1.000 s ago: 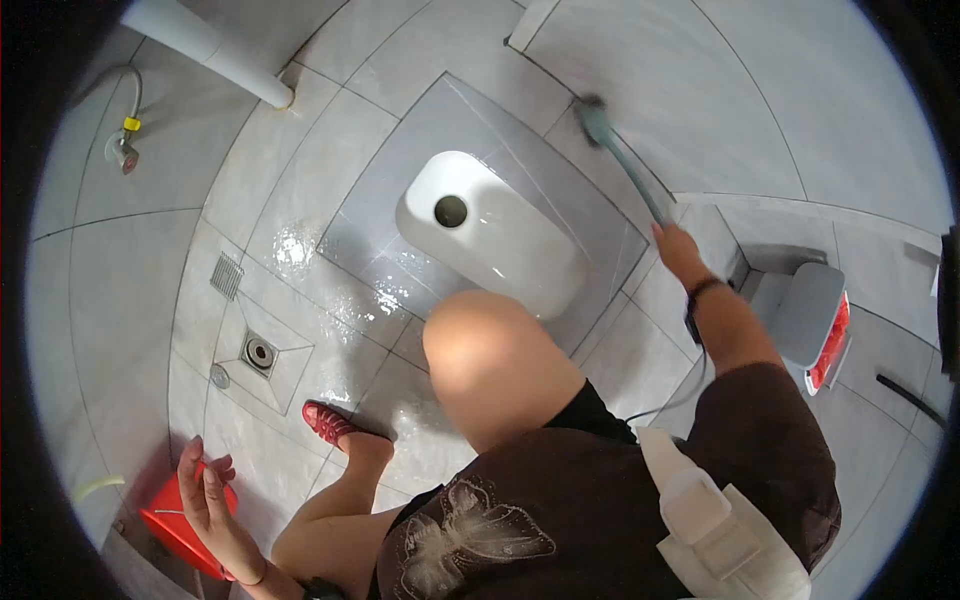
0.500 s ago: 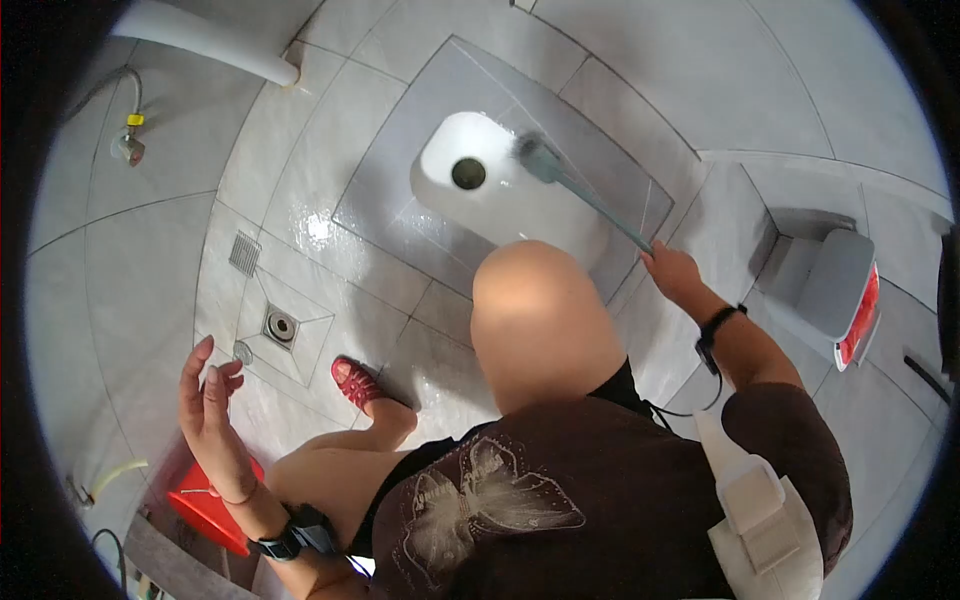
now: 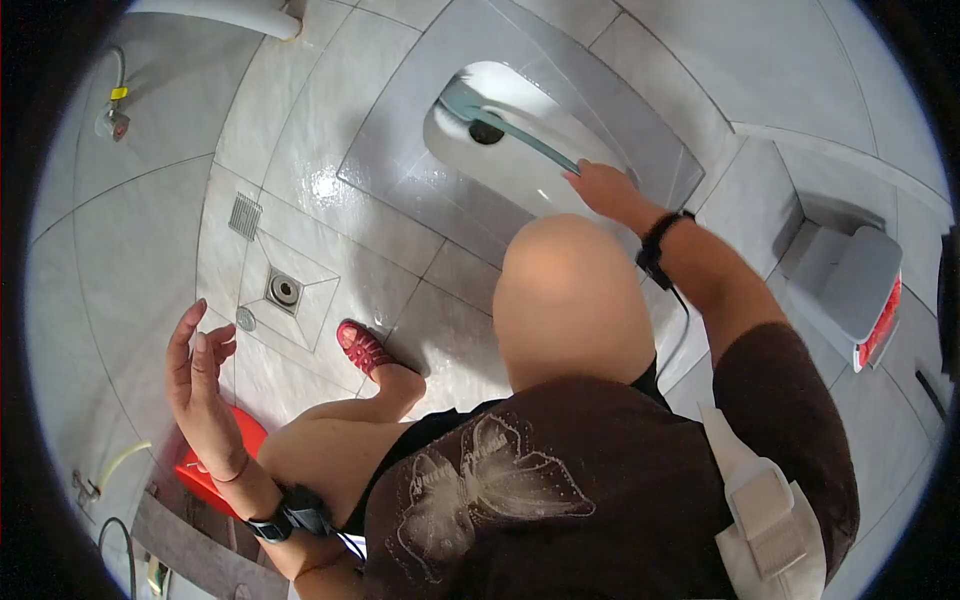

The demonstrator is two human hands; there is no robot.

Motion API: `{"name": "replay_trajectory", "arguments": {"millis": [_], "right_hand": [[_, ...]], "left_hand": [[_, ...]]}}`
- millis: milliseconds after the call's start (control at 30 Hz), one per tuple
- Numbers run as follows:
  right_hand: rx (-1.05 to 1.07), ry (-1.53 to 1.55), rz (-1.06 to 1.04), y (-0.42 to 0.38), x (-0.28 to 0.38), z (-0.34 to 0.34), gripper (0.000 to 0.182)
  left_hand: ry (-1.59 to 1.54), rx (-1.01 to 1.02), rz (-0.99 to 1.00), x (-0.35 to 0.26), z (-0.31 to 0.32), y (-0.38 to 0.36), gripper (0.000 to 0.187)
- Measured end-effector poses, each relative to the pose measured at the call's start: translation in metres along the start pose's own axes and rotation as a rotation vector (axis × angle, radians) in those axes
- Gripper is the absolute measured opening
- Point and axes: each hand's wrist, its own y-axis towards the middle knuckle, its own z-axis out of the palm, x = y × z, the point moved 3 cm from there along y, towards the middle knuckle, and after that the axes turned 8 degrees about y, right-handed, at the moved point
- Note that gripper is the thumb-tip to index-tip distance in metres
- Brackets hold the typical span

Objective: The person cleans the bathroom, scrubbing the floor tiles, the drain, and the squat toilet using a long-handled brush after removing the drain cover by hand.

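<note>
My right hand is closed around the end of a grey-green long-handled brush. The brush head rests at the far left end of a white squat toilet, its handle crossing above the drain hole. Grey tiles surround the toilet pan. Away from the brush, my left hand is raised at the lower left with its fingers apart and nothing in them, above a red container.
A grey bin stands at the right by the wall. A square floor drain lies left of my foot in a red sandal. A wall valve and a white pipe are at the upper left.
My right hand has moved left and up with the brush, whose head went from the pan's upper edge to its far left end. The view has shifted slightly. My left hand stays raised.
</note>
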Motion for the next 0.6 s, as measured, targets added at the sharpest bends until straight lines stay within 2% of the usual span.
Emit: {"name": "replay_trajectory", "arguments": {"millis": [67,133,200,233,267,333,367,433,467,500,533,600], "right_hand": [[0.041,0.008,-0.006,-0.01,0.012,0.005,0.045],[0.206,-0.084,-0.083,-0.053,0.012,0.011,0.042],[0.31,-0.155,-0.093,-0.097,-0.038,0.021,0.041],[0.308,-0.095,0.122,-0.123,-0.071,0.004,0.037],[0.345,-0.302,0.033,-0.15,-0.127,0.005,0.035],[0.375,-0.305,0.42,-0.189,-0.136,-0.04,0.032],[0.375,-0.305,0.427,-0.185,-0.136,-0.035,0.032],[0.348,-0.353,0.051,-0.158,-0.102,-0.017,0.032],[0.282,-0.134,0.264,-0.127,-0.075,-0.004,0.029],[0.221,-0.272,-0.194,-0.091,-0.065,0.033,0.028],[0.27,-0.141,-0.154,-0.055,-0.019,0.032,0.026],[0.157,0.462,0.19,-0.036,-0.007,0.041,0.034]], "left_hand": [[0.025,0.031,-0.004,-0.003,0.0,0.0,0.038],[0.023,0.042,-0.003,-0.005,0.005,0.003,0.037],[-0.025,0.014,0.032,-0.009,0.006,0.002,0.034],[-0.037,-0.003,0.026,-0.009,0.006,0.002,0.034],[-0.039,-0.007,0.028,-0.008,0.005,0.003,0.034],[-0.025,0.0,0.018,-0.006,0.003,0.004,0.034],[-0.029,0.006,0.019,-0.005,0.003,0.003,0.034],[-0.03,0.034,0.045,-0.009,0.003,0.003,0.034],[-0.034,0.039,0.05,-0.012,0.005,0.004,0.034],[-0.039,0.046,0.068,-0.015,0.008,0.005,0.034],[-0.041,0.052,0.084,-0.019,0.011,0.004,0.034],[-0.017,0.047,0.083,-0.02,0.018,0.002,0.035]]}}
